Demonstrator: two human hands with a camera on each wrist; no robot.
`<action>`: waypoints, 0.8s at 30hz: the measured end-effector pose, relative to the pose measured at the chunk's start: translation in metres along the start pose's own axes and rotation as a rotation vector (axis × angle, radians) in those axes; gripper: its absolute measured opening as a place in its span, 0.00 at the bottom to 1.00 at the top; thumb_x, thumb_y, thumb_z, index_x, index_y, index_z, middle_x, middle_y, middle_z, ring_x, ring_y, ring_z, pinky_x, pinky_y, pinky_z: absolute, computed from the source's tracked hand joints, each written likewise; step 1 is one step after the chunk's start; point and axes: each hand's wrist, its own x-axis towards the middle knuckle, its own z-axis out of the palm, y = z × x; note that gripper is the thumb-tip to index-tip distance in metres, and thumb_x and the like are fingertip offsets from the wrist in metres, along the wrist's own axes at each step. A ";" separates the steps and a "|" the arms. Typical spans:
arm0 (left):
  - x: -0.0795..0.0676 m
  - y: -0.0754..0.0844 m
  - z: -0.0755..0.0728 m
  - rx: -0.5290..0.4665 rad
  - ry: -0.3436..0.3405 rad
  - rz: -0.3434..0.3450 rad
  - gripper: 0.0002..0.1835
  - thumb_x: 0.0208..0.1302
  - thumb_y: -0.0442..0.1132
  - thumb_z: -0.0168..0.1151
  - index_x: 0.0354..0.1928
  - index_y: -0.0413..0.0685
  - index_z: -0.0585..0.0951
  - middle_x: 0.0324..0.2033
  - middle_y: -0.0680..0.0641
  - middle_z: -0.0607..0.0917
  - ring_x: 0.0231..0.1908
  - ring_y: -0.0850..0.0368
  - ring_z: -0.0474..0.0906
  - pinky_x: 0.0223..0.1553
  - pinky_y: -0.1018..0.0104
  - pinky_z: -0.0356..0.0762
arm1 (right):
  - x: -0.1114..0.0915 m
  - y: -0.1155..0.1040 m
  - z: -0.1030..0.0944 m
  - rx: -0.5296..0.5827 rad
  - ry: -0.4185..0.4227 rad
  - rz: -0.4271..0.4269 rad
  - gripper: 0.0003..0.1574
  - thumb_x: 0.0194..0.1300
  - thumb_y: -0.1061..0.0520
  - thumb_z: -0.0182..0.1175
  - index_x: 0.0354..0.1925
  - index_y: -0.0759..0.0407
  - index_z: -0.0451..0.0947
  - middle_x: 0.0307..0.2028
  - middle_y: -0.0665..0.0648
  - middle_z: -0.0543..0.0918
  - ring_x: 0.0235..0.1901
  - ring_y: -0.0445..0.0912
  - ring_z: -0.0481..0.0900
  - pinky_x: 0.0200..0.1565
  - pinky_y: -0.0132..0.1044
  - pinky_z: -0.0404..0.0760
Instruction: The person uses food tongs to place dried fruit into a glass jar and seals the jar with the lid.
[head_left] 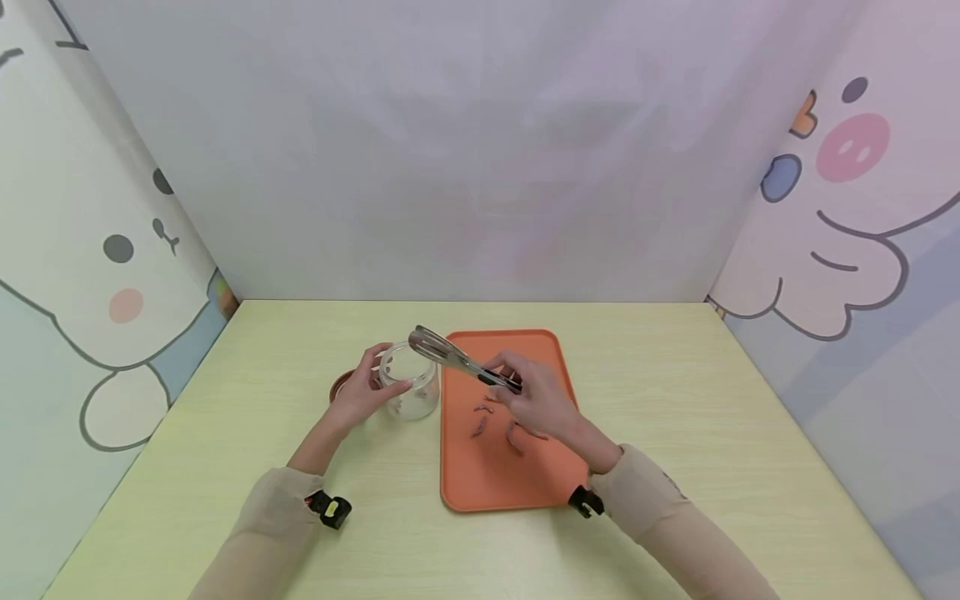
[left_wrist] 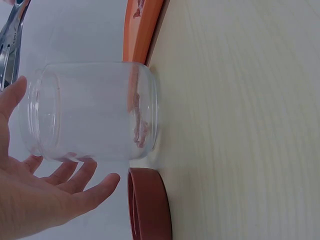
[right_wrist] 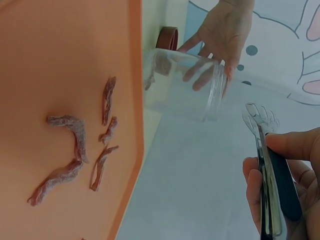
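Note:
A clear glass jar (head_left: 422, 402) stands upright on the table, left of the orange tray. My left hand (head_left: 363, 396) holds it from the left, thumb on the near side and fingers behind. Reddish strips that look like dried meat (left_wrist: 139, 122) lie in the jar's bottom. With my right hand (head_left: 536, 400) I grip metal tongs (head_left: 450, 352) by their black-covered handles. Their head is above and just right of the jar's mouth; I see nothing between the tips. Several more strips (right_wrist: 65, 180) lie on the tray (head_left: 480, 487).
A brownish-red round lid (left_wrist: 152, 205) lies on the table left of the jar, partly behind my left hand in the head view. The pale wood table (head_left: 660, 375) meets a white curtain (head_left: 480, 208) at the back. Cartoon-printed panels (head_left: 825, 233) flank both sides.

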 end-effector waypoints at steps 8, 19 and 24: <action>0.001 -0.001 0.000 0.006 -0.001 0.006 0.45 0.50 0.53 0.64 0.65 0.53 0.49 0.60 0.37 0.57 0.55 0.42 0.61 0.47 0.52 0.65 | -0.011 0.013 -0.020 -0.072 0.080 -0.005 0.16 0.54 0.64 0.61 0.42 0.55 0.74 0.24 0.46 0.74 0.15 0.37 0.65 0.16 0.32 0.63; 0.000 -0.001 -0.001 0.024 0.002 0.004 0.45 0.50 0.54 0.63 0.65 0.54 0.49 0.60 0.37 0.57 0.54 0.44 0.63 0.46 0.53 0.66 | -0.033 0.039 -0.045 -0.141 0.136 0.073 0.18 0.52 0.63 0.64 0.44 0.56 0.74 0.24 0.48 0.74 0.19 0.38 0.70 0.17 0.33 0.66; 0.000 -0.001 0.000 0.022 0.002 0.011 0.45 0.50 0.54 0.63 0.65 0.53 0.49 0.60 0.37 0.57 0.54 0.43 0.62 0.46 0.54 0.66 | -0.044 0.049 -0.055 -0.182 0.145 0.115 0.19 0.52 0.63 0.63 0.44 0.56 0.74 0.25 0.48 0.75 0.18 0.39 0.69 0.17 0.33 0.65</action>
